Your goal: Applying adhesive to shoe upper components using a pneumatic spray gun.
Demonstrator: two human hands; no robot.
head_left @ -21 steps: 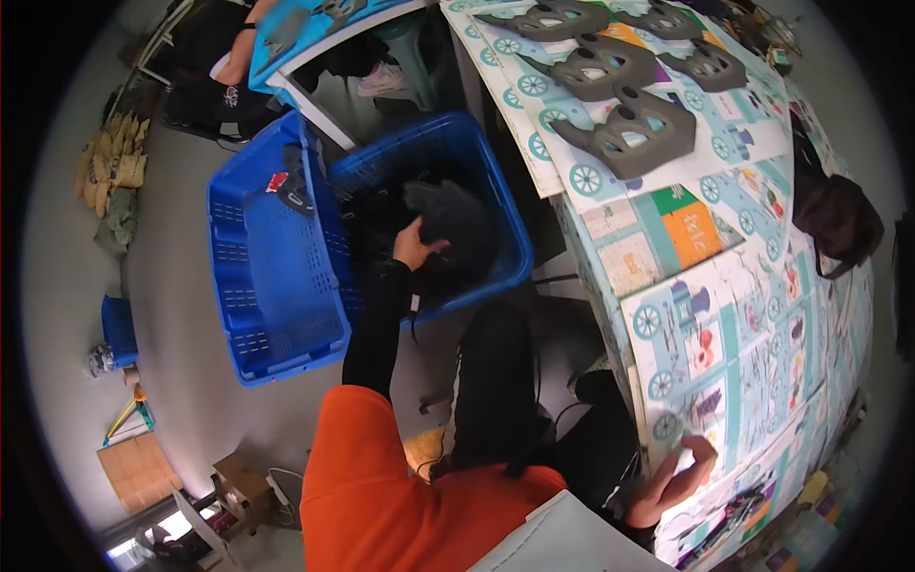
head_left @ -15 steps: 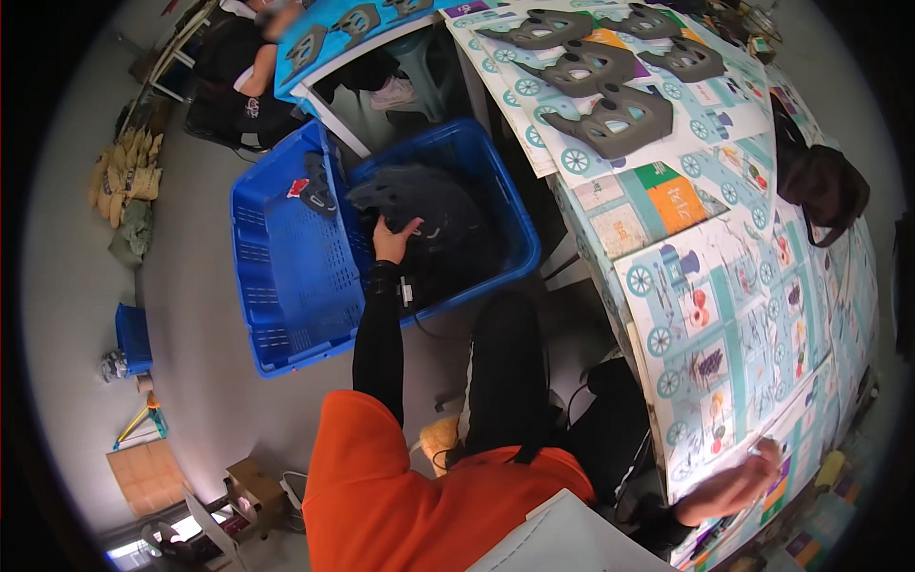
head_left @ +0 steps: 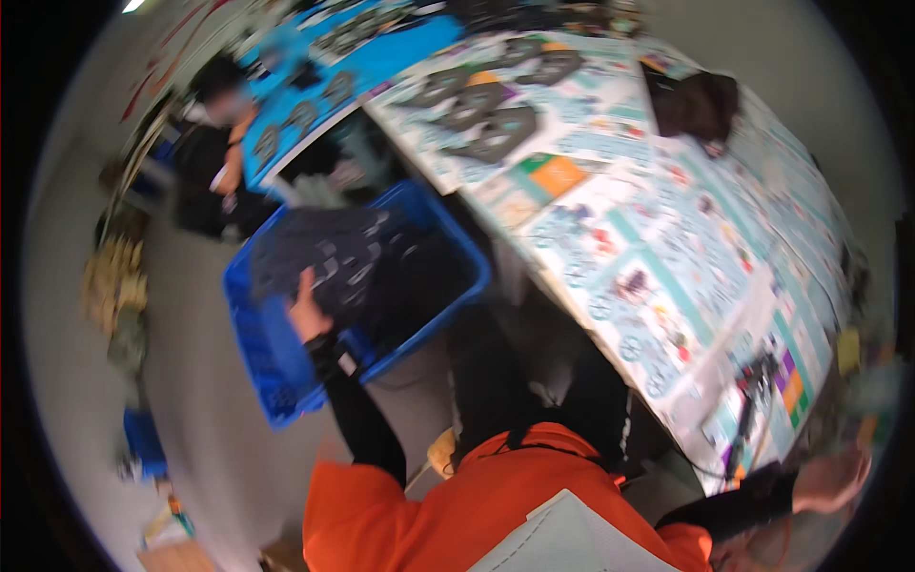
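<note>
My left hand [head_left: 307,310] reaches down into a blue crate [head_left: 469,259] on the floor and grips the near edge of a large dark grey moulded part [head_left: 329,250] with cutouts, which lies tilted over the crate. My right hand [head_left: 827,481] is far off at the lower right, by the near edge of the table [head_left: 667,229]. The picture is blurred, so its fingers are unclear. My orange top and black sleeves fill the lower middle.
A second blue crate [head_left: 265,367] stands against the first, on its left. Several similar grey parts [head_left: 486,124] lie on the table's printed sheets, with a black bag [head_left: 696,100] further right. Another person [head_left: 221,91] sits at the upper left beside a blue board [head_left: 381,67].
The view has swung and blurred. My left hand has drawn the grey part up and toward the left over the crates. My right hand has slid further right along the table edge.
</note>
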